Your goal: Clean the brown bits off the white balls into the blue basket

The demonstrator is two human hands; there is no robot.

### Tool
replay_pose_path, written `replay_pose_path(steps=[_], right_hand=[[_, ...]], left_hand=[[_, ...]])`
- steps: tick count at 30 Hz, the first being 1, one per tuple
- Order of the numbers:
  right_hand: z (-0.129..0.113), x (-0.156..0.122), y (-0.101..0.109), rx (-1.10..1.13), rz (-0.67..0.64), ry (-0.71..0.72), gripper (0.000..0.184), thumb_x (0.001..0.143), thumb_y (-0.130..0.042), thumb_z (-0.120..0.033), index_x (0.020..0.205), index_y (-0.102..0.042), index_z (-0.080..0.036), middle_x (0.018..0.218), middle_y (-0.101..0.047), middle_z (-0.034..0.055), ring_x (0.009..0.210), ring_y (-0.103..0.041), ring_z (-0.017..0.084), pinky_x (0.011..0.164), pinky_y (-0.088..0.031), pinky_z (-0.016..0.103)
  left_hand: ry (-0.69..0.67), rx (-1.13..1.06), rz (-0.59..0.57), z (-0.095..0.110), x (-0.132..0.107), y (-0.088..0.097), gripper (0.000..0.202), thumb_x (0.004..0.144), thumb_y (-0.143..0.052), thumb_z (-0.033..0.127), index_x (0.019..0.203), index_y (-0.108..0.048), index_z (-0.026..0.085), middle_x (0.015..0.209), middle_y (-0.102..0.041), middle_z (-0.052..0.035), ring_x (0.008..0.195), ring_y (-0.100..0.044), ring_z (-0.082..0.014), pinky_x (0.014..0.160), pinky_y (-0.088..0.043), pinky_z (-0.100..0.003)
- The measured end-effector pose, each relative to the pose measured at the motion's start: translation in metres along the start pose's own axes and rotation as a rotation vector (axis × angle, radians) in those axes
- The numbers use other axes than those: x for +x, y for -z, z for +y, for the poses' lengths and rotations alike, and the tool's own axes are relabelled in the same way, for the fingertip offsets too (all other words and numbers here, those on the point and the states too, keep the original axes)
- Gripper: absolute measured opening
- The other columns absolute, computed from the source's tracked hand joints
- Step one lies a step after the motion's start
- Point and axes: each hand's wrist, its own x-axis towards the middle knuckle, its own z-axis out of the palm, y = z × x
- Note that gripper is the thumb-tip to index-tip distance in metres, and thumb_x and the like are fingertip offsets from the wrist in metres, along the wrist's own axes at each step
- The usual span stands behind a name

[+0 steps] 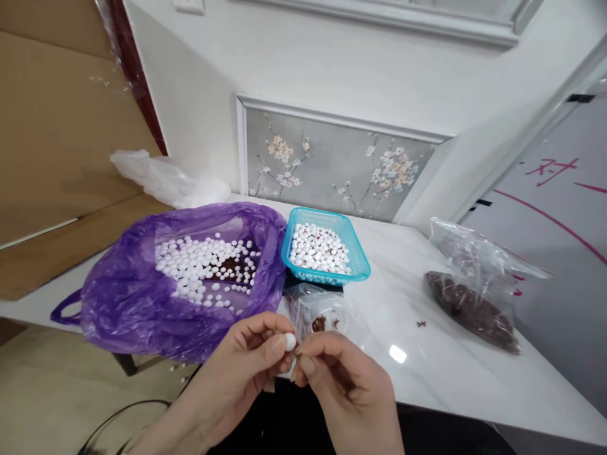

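Note:
My left hand (246, 363) pinches a small white bead (289, 342) between thumb and fingers, near the table's front edge. My right hand (341, 376) is closed beside it, its fingertips pressed together at the bead on something tiny and dark that I cannot make out. Just behind the hands lies a small clear bag (322, 313) with dark brown bits inside. A purple plastic bag (142, 297) at the left lies open with several white beads in it. A turquoise basket (353, 243) behind the hands is filled with white beads.
A clear bag of dark brown pieces (474, 303) lies at the right on the white table (427, 373). One brown crumb (421, 324) sits loose. A crumpled white bag (171, 180) rests against the wall at back left. Brown board (57, 139) stands at the left.

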Motion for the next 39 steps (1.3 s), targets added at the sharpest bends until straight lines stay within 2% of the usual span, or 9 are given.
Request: replay_pose_path(steps=[8, 16, 28, 39], right_hand=[[0.0021, -0.0008, -0.0011, -0.081, -0.004, 0.020, 0.006, 0.086, -0.062, -0.023, 0.081, -0.065, -0.021, 0.070, -0.063, -0.0013, 0.062, -0.060, 0.012, 0.058, -0.049, 0.020], [0.0021, -0.0001, -0.0006, -0.216, -0.013, 0.090, 0.007, 0.088, -0.058, -0.023, 0.082, -0.062, -0.022, 0.072, -0.063, -0.0015, 0.065, -0.060, 0.013, 0.059, -0.046, 0.021], [0.0024, 0.0005, -0.0028, -0.287, -0.025, 0.130, 0.010, 0.089, -0.055, -0.022, 0.081, -0.060, -0.021, 0.070, -0.062, 0.0004, 0.065, -0.060, 0.014, 0.052, -0.042, 0.021], [0.0037, 0.0022, -0.0023, -0.399, -0.040, 0.234, 0.012, 0.090, -0.050, -0.018, 0.082, -0.057, -0.022, 0.072, -0.061, -0.0009, 0.064, -0.057, 0.014, 0.059, -0.044, 0.023]], left_hand=[[-0.074, 0.128, 0.101, -0.0024, -0.0025, 0.0005, 0.018, 0.069, -0.082, 0.033, 0.074, -0.073, 0.018, 0.064, -0.062, 0.0004, 0.062, -0.053, -0.0110, 0.062, -0.045, -0.021], [-0.107, 0.173, 0.161, -0.0058, -0.0032, 0.0011, 0.015, 0.068, -0.082, 0.031, 0.071, -0.073, 0.021, 0.067, -0.061, 0.0015, 0.065, -0.052, -0.0107, 0.062, -0.044, -0.019], [-0.212, 0.262, 0.178, -0.0049, -0.0071, 0.0036, 0.008, 0.068, -0.082, 0.027, 0.069, -0.074, 0.024, 0.076, -0.062, 0.0012, 0.068, -0.054, -0.0110, 0.059, -0.045, -0.018], [-0.303, 0.365, 0.163, -0.0060, -0.0095, 0.0063, 0.005, 0.070, -0.080, 0.024, 0.069, -0.075, 0.026, 0.077, -0.062, -0.0001, 0.066, -0.057, -0.0129, 0.055, -0.046, -0.019]])
